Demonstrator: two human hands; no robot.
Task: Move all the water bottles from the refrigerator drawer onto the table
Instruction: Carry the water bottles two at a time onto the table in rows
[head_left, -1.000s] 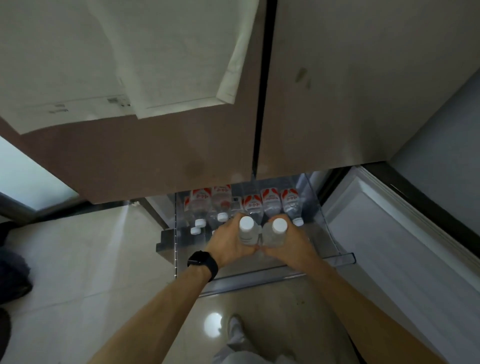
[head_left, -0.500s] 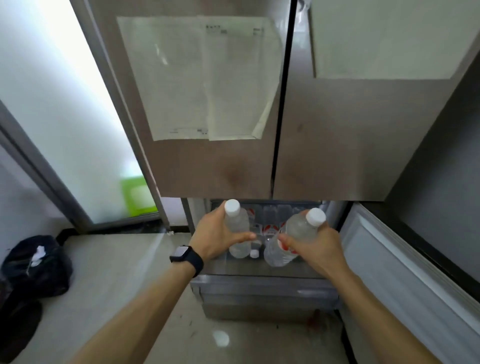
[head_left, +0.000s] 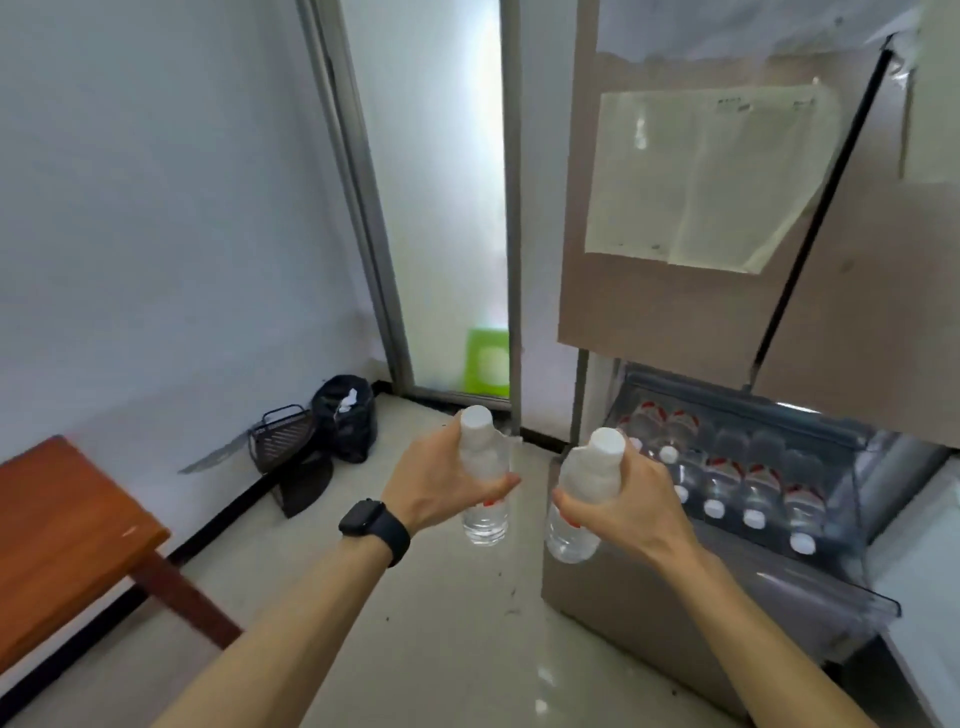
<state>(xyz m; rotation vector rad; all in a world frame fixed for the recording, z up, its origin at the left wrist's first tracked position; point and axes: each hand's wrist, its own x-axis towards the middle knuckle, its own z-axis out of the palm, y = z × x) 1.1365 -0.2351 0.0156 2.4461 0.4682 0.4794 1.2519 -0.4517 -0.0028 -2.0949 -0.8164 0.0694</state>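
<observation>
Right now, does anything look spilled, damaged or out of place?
No spill or damage shows. Both bottles, one in the left hand and one in the right hand, are capped. The refrigerator drawer stands open, as the task requires.

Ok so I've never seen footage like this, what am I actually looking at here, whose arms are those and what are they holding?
There is no machine here. The picture comes from a wide-angle camera worn on a person's head, looking forward and down, so the two bare arms reaching in from the bottom are the wearer's own.

The left hand, with a dark watch on its wrist, grips one clear water bottle with a white cap. The right hand grips a second water bottle, tilted a little.

To the right, the refrigerator drawer stands pulled open, and more bottles with red labels lie inside in a row.

At the far left is the corner of a wooden table; nothing shows on the part in view. Dark bags and a basket sit on the floor by the wall.
</observation>
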